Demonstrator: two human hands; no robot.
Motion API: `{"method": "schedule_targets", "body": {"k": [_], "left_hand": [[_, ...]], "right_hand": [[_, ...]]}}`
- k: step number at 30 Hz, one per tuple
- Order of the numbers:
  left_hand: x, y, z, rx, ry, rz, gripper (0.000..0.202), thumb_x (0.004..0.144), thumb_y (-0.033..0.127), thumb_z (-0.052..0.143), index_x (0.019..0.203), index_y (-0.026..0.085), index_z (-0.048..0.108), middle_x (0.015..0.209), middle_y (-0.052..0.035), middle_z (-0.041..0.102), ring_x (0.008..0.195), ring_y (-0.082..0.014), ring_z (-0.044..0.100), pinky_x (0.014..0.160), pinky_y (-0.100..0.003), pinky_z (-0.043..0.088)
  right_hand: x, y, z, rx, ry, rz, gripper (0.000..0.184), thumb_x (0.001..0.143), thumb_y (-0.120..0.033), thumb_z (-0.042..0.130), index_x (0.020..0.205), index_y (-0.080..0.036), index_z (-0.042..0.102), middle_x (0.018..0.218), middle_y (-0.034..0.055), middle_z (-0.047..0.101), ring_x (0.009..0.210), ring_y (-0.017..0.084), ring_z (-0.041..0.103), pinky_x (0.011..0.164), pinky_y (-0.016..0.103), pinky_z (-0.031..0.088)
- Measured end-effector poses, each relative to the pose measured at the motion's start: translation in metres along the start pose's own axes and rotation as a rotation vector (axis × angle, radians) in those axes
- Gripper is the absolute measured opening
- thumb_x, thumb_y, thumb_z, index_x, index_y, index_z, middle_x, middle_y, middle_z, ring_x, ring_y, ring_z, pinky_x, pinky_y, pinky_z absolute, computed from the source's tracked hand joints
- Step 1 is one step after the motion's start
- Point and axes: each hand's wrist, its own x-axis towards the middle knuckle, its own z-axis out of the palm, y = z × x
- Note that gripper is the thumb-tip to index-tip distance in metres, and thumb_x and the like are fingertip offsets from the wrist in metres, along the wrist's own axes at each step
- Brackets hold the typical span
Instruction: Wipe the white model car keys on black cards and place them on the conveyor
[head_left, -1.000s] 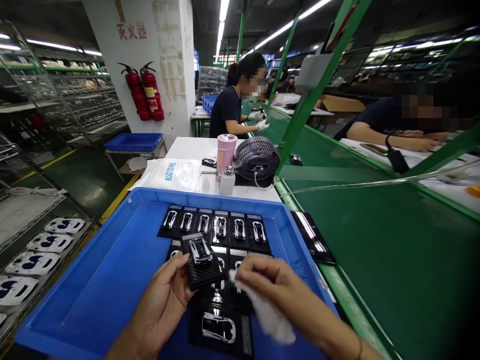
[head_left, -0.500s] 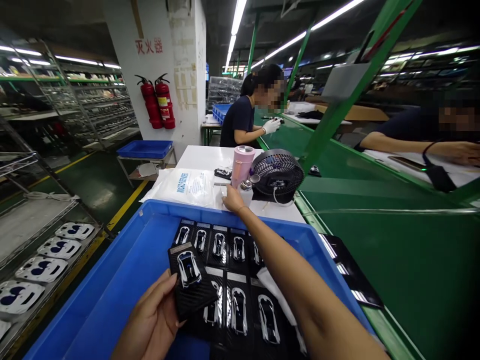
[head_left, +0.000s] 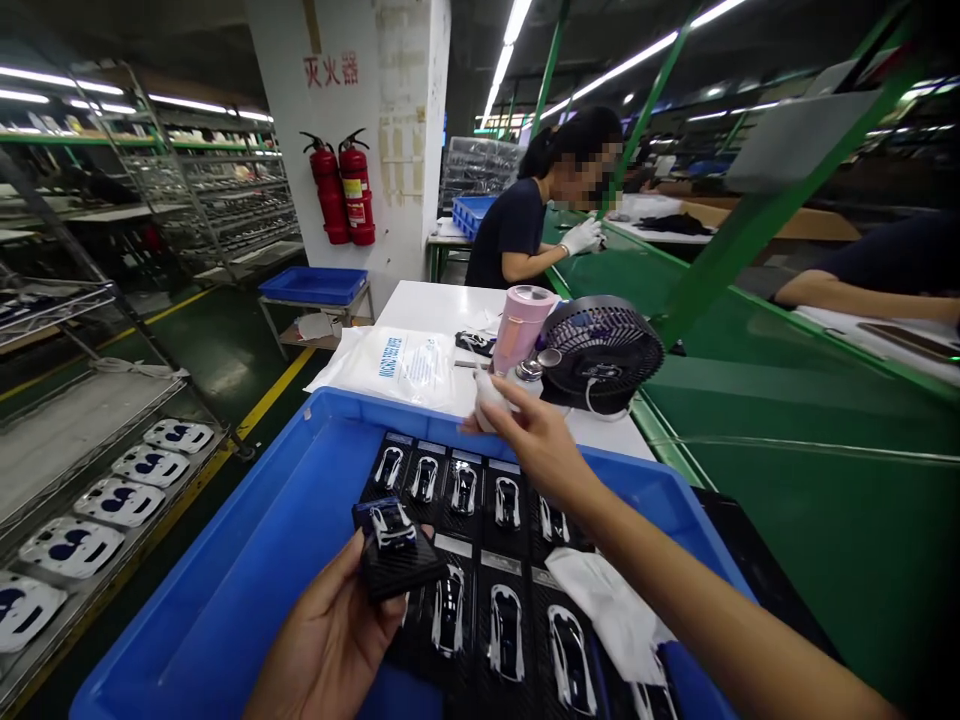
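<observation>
My left hand point(head_left: 337, 610) grips a black base point(head_left: 401, 565) with a white-and-dark model car point(head_left: 393, 524) on it, tilted above the blue tray point(head_left: 217, 600). My right hand point(head_left: 536, 435) is over the tray's far edge, its fingers closed around a small white rounded thing point(head_left: 487, 398) with a narrow tip; its exact kind is unclear. Under my hands, several more model cars point(head_left: 506, 630) on black bases stand in rows in the tray. A crumpled white cloth point(head_left: 607, 600) lies over those at the right, below my right forearm.
Beyond the tray, a white table carries a plastic packet point(head_left: 397, 365), a pink tumbler point(head_left: 519, 330) and a black fan point(head_left: 600, 350). A green conveyor belt point(head_left: 810, 470) runs along the right. A co-worker point(head_left: 517, 220) in white gloves sits ahead. Racks point(head_left: 97, 440) stand left.
My right hand has drawn back from beside the tumbler, now with the white rounded thing in it. My left hand has tipped the model car's base to a flatter angle. The view has shifted.
</observation>
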Motion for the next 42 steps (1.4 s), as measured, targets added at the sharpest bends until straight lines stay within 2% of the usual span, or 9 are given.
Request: {"method": "schedule_targets", "body": {"k": [2, 3, 6, 9, 14, 18, 22, 30, 42], "left_hand": [[-0.002, -0.006, 0.002, -0.053, 0.028, -0.001, 0.019, 0.083, 0.015, 0.05, 0.098, 0.012, 0.061, 0.099, -0.0118, 0.066, 0.077, -0.017, 0.063, 0.053, -0.023, 0.049], [-0.004, -0.01, 0.004, -0.069, 0.04, -0.006, 0.018, 0.082, 0.015, 0.051, 0.097, 0.012, 0.061, 0.098, -0.0112, 0.066, 0.077, -0.0173, 0.063, 0.054, -0.023, 0.049], [-0.011, -0.024, 0.011, -0.076, 0.041, -0.021, 0.018, 0.081, 0.016, 0.054, 0.097, 0.012, 0.06, 0.099, -0.0116, 0.065, 0.079, -0.0188, 0.063, 0.056, -0.025, 0.049], [-0.019, -0.039, 0.017, -0.021, -0.007, -0.079, 0.02, 0.082, 0.019, 0.053, 0.098, 0.009, 0.061, 0.1, -0.0138, 0.066, 0.086, -0.0227, 0.063, 0.064, -0.03, 0.052], [-0.027, -0.058, 0.017, 0.033, -0.091, -0.142, 0.023, 0.084, 0.022, 0.051, 0.098, 0.009, 0.063, 0.101, -0.0136, 0.068, 0.092, -0.024, 0.064, 0.078, -0.037, 0.051], [-0.03, -0.067, 0.017, 0.04, -0.125, -0.112, 0.025, 0.083, 0.021, 0.052, 0.101, 0.009, 0.062, 0.106, -0.0148, 0.066, 0.104, -0.0277, 0.058, 0.092, -0.044, 0.045], [-0.032, -0.07, 0.02, 0.051, -0.128, -0.094, 0.024, 0.082, 0.02, 0.053, 0.101, 0.009, 0.063, 0.107, -0.014, 0.066, 0.108, -0.0295, 0.056, 0.098, -0.048, 0.04], [-0.032, -0.072, 0.023, 0.045, -0.208, -0.153, 0.028, 0.084, 0.021, 0.051, 0.104, 0.005, 0.062, 0.109, -0.0176, 0.064, 0.107, -0.0307, 0.056, 0.098, -0.045, 0.042], [-0.031, -0.071, 0.02, 0.015, -0.224, -0.182, 0.031, 0.085, 0.024, 0.047, 0.101, 0.004, 0.064, 0.108, -0.0166, 0.066, 0.108, -0.0311, 0.055, 0.1, -0.047, 0.039]], "right_hand": [[-0.047, -0.016, -0.012, 0.039, 0.002, -0.01, 0.032, 0.088, -0.034, 0.053, 0.116, -0.02, 0.055, 0.073, 0.0, 0.061, 0.063, 0.013, 0.058, 0.067, 0.026, 0.048], [-0.068, -0.023, -0.018, 0.068, 0.043, -0.003, 0.028, 0.085, -0.034, 0.058, 0.11, -0.021, 0.058, 0.071, -0.0001, 0.059, 0.058, 0.012, 0.055, 0.058, 0.023, 0.047], [-0.115, -0.037, -0.029, 0.297, 0.267, 0.023, 0.02, 0.072, -0.032, 0.072, 0.088, -0.022, 0.066, 0.082, 0.0021, 0.056, 0.062, 0.013, 0.053, 0.052, 0.021, 0.045], [-0.142, -0.043, -0.031, 0.42, 0.363, -0.012, 0.017, 0.068, -0.031, 0.075, 0.081, -0.022, 0.069, 0.086, 0.0034, 0.053, 0.07, 0.016, 0.054, 0.056, 0.022, 0.048], [-0.169, -0.038, -0.027, 0.265, 0.423, -0.173, 0.013, 0.085, -0.033, 0.056, 0.088, -0.023, 0.064, 0.089, 0.0056, 0.051, 0.072, 0.016, 0.051, 0.046, 0.019, 0.042], [-0.177, -0.031, -0.025, 0.107, 0.474, -0.242, 0.011, 0.087, -0.026, 0.052, 0.087, -0.022, 0.062, 0.089, 0.0055, 0.051, 0.082, 0.018, 0.049, 0.057, 0.022, 0.043], [-0.176, -0.027, -0.024, 0.126, 0.423, -0.23, 0.01, 0.087, -0.027, 0.052, 0.088, -0.022, 0.061, 0.089, 0.0043, 0.051, 0.08, 0.017, 0.048, 0.059, 0.023, 0.042], [-0.174, -0.022, -0.023, 0.14, 0.384, -0.195, 0.009, 0.087, -0.026, 0.052, 0.088, -0.023, 0.061, 0.089, 0.0036, 0.05, 0.079, 0.017, 0.048, 0.061, 0.025, 0.043], [-0.172, -0.023, -0.021, 0.194, 0.341, -0.168, 0.01, 0.088, -0.027, 0.052, 0.088, -0.023, 0.061, 0.09, 0.0035, 0.05, 0.077, 0.016, 0.049, 0.061, 0.025, 0.043]]}}
